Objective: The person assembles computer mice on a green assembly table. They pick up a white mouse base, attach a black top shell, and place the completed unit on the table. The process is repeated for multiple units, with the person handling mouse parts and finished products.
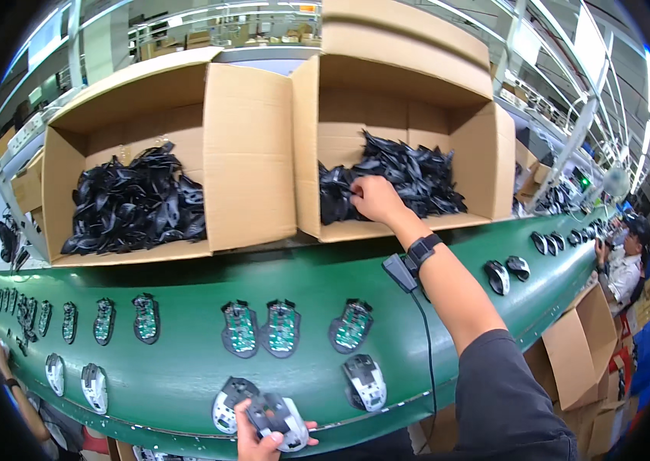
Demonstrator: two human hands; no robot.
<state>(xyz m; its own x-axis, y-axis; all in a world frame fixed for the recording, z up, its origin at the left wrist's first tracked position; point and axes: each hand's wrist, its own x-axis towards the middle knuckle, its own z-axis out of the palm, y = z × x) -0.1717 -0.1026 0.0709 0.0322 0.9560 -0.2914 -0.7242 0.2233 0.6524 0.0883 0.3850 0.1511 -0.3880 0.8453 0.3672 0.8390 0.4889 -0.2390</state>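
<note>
L grip (258,447) clamped on a grey-white mouse shell (285,421), fingertips showing past its R edge; shell held up at the near edge of the green counter (186,361). R grip (377,201) is in the R box (307,154), fingers bent down at the heaped black plastic pcs (425,173); can't tell if it's pinching one or only touching. Black wristband (422,252) on R wrist, grey block (399,273) just beside it w/ a black cable (426,330) hanging down over the counter.

Just L of the held shell, partly behind it, a 2nd shell (226,403) lies on the counter; a 3rd shell (365,380) lies to the R. Beyond those, green boards in dark bases (281,329): two side by side, one apart to the R. More boards (146,319) run off L in a row, w/ two pale shells (95,388) nearer the edge. L box (252,161) has its own black heap (140,203). Far R, dark-and-white mice (497,277) on the counter, then a co-worker (623,273) beside it
</note>
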